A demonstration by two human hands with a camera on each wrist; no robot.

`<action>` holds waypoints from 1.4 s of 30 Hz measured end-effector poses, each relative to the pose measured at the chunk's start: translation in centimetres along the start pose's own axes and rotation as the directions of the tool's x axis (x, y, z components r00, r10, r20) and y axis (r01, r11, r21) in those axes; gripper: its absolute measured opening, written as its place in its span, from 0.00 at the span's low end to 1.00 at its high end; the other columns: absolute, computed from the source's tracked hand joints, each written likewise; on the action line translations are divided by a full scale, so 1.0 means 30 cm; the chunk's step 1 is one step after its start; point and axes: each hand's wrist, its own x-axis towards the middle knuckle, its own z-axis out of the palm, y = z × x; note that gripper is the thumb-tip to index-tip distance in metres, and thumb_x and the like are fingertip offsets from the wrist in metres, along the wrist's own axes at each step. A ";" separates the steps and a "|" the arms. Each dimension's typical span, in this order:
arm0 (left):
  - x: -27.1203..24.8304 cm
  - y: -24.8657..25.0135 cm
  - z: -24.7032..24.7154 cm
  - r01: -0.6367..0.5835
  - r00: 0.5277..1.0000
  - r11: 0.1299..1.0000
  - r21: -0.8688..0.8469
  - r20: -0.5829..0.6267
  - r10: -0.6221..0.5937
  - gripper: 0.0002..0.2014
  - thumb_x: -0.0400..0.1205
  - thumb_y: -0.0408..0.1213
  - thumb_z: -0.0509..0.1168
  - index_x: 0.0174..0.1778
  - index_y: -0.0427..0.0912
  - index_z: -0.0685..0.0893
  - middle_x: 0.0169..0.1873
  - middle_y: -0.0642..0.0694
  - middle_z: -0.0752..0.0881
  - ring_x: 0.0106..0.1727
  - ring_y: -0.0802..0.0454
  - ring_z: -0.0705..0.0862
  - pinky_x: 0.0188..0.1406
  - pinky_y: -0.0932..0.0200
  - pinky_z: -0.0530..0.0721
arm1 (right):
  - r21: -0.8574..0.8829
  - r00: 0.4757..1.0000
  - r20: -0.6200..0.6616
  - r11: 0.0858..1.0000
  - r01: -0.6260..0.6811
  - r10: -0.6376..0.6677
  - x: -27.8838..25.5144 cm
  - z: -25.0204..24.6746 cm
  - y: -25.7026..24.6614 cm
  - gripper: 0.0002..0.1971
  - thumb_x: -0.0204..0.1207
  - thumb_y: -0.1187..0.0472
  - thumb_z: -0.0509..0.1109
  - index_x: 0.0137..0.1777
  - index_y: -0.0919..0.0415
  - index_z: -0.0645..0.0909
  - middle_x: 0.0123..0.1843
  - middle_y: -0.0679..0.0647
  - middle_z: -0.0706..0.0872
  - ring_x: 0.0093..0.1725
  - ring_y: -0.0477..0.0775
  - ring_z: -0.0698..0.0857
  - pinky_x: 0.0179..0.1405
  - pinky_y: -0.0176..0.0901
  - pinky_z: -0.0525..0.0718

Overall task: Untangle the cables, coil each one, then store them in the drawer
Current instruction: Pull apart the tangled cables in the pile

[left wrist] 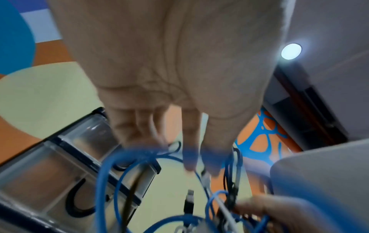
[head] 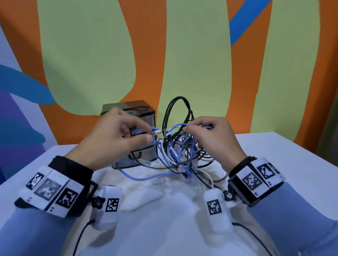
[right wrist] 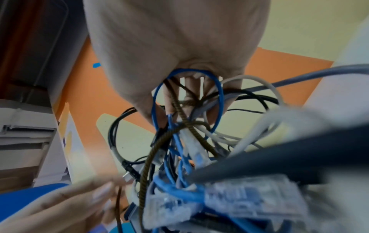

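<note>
Both hands up over the white desk [head: 286, 159]. Left hand [head: 113, 139] fingers pinch a light-blue cable's plug end [head: 156, 131]. Right hand [head: 211, 139] fingers curl into the tangled bundle of blue, black and white cables [head: 183, 153], gripping strands. Bundle sits just right of the small clear-plastic drawer unit with black frame [head: 143, 117], touching it.

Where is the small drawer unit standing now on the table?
In the head view, the drawer unit stands at the back of the table, left of the cable tangle, partly behind the left hand.
</note>
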 end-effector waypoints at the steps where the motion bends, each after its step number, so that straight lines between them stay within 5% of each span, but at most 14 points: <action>1: -0.003 0.008 0.005 -0.056 0.991 0.997 0.043 -0.115 0.061 0.07 0.76 0.53 0.83 0.44 0.59 0.94 0.47 0.49 0.78 0.41 0.57 0.78 0.44 0.61 0.78 | 0.021 1.000 0.002 0.999 -0.024 0.024 0.002 -0.001 0.001 0.09 0.75 0.58 0.80 0.34 0.54 0.92 0.26 0.54 0.80 0.29 0.54 0.74 0.34 0.48 0.74; 3: -0.010 0.047 0.017 -0.215 0.945 0.977 0.002 -0.252 0.208 0.11 0.74 0.53 0.85 0.39 0.54 0.92 0.45 0.48 0.77 0.38 0.54 0.75 0.38 0.59 0.75 | 0.063 0.998 0.011 0.996 -0.064 0.064 0.002 -0.004 0.000 0.08 0.76 0.58 0.80 0.35 0.55 0.92 0.26 0.53 0.80 0.29 0.55 0.75 0.31 0.44 0.73; 7: -0.032 0.106 0.085 -0.432 0.901 0.902 -0.003 -0.031 0.432 0.13 0.73 0.60 0.83 0.38 0.56 0.94 0.35 0.57 0.81 0.37 0.54 0.80 0.36 0.57 0.74 | 0.068 0.995 0.022 0.993 -0.096 0.094 -0.007 0.004 -0.004 0.08 0.76 0.58 0.80 0.36 0.57 0.92 0.25 0.50 0.80 0.25 0.53 0.78 0.24 0.36 0.72; 11: -0.043 0.102 0.146 -0.403 0.910 0.895 0.189 0.182 0.372 0.24 0.68 0.78 0.70 0.43 0.64 0.95 0.39 0.63 0.84 0.48 0.60 0.78 0.52 0.45 0.80 | 0.082 0.992 0.047 0.990 -0.119 0.115 -0.012 0.023 -0.001 0.08 0.76 0.56 0.80 0.36 0.56 0.92 0.25 0.52 0.80 0.26 0.54 0.77 0.28 0.41 0.74; 13: -0.042 0.096 0.159 -0.397 0.911 0.890 0.224 0.213 0.353 0.22 0.70 0.77 0.69 0.42 0.65 0.95 0.37 0.64 0.85 0.48 0.62 0.76 0.56 0.46 0.75 | 0.100 0.990 0.058 0.986 -0.132 0.127 -0.015 0.026 0.001 0.08 0.76 0.55 0.80 0.37 0.57 0.92 0.25 0.52 0.80 0.26 0.54 0.77 0.28 0.42 0.74; 16: -0.038 0.088 0.154 -0.376 0.925 0.902 0.212 0.150 0.350 0.10 0.81 0.62 0.74 0.41 0.63 0.94 0.35 0.66 0.88 0.44 0.61 0.82 0.48 0.51 0.75 | 0.144 0.989 0.091 0.981 -0.132 0.119 -0.017 0.017 -0.006 0.11 0.78 0.50 0.81 0.43 0.58 0.93 0.30 0.50 0.82 0.30 0.51 0.80 0.27 0.38 0.77; 19: -0.023 0.067 0.144 -0.259 0.966 0.953 0.160 0.043 0.255 0.09 0.86 0.50 0.74 0.41 0.56 0.89 0.32 0.61 0.88 0.38 0.58 0.85 0.37 0.50 0.80 | 0.288 0.981 0.166 0.946 -0.150 0.105 -0.003 -0.002 -0.020 0.11 0.80 0.46 0.80 0.51 0.54 0.93 0.40 0.52 0.87 0.39 0.52 0.85 0.35 0.45 0.86; 22: -0.007 0.043 0.132 -0.166 0.978 0.982 0.090 -0.108 0.176 0.09 0.90 0.46 0.69 0.43 0.53 0.83 0.33 0.56 0.90 0.35 0.56 0.86 0.37 0.47 0.84 | 0.548 0.969 0.242 0.818 -0.175 0.046 0.009 -0.035 -0.035 0.10 0.87 0.57 0.71 0.64 0.57 0.89 0.53 0.61 0.86 0.52 0.58 0.91 0.50 0.64 0.92; 25: 0.006 0.020 0.103 -0.118 0.970 0.993 -0.003 -0.213 0.115 0.08 0.90 0.43 0.69 0.44 0.53 0.83 0.34 0.56 0.91 0.36 0.57 0.87 0.37 0.52 0.83 | 0.668 0.943 0.331 0.700 -0.251 0.022 0.013 -0.068 -0.037 0.20 0.86 0.70 0.58 0.70 0.60 0.86 0.60 0.65 0.84 0.59 0.64 0.92 0.44 0.52 0.92; 29: 0.010 0.015 0.084 -0.070 0.977 0.994 -0.090 -0.207 0.050 0.09 0.89 0.41 0.72 0.42 0.51 0.86 0.31 0.51 0.89 0.32 0.54 0.86 0.35 0.56 0.80 | 0.485 0.945 0.312 0.839 -0.247 0.098 0.024 -0.057 -0.005 0.16 0.85 0.73 0.63 0.66 0.61 0.87 0.54 0.62 0.90 0.64 0.71 0.90 0.42 0.50 0.91; 33: 0.015 0.010 0.085 -0.035 0.967 0.983 -0.180 -0.253 -0.012 0.10 0.89 0.40 0.71 0.41 0.46 0.85 0.29 0.45 0.88 0.30 0.48 0.83 0.34 0.52 0.82 | 0.269 0.945 0.321 0.952 -0.147 0.055 0.017 -0.056 0.010 0.07 0.85 0.59 0.76 0.60 0.58 0.90 0.52 0.58 0.92 0.58 0.56 0.90 0.46 0.51 0.93; 36: 0.014 0.026 0.081 -0.027 0.953 0.950 -0.312 -0.296 -0.070 0.09 0.90 0.36 0.69 0.44 0.39 0.84 0.27 0.43 0.86 0.25 0.51 0.77 0.28 0.57 0.76 | 0.174 0.923 0.381 0.985 -0.006 -0.062 -0.004 -0.051 0.005 0.12 0.79 0.57 0.82 0.61 0.54 0.89 0.48 0.57 0.93 0.49 0.49 0.89 0.44 0.49 0.90; 40: 0.009 0.033 0.072 -0.094 0.933 0.946 -0.311 -0.359 -0.026 0.07 0.91 0.39 0.69 0.47 0.44 0.84 0.26 0.42 0.83 0.27 0.49 0.75 0.29 0.53 0.75 | 0.092 0.906 0.379 0.982 0.167 -0.190 -0.022 -0.027 -0.002 0.04 0.80 0.56 0.82 0.52 0.51 0.93 0.47 0.65 0.91 0.47 0.59 0.85 0.33 0.43 0.86; 42: 0.010 0.028 0.064 -0.132 0.908 0.953 -0.272 -0.419 0.006 0.07 0.90 0.41 0.70 0.47 0.47 0.85 0.25 0.43 0.78 0.27 0.49 0.71 0.30 0.55 0.70 | 0.077 0.915 0.350 0.980 0.186 -0.201 -0.022 -0.027 -0.001 0.02 0.80 0.54 0.82 0.50 0.50 0.94 0.38 0.58 0.86 0.41 0.58 0.81 0.35 0.47 0.84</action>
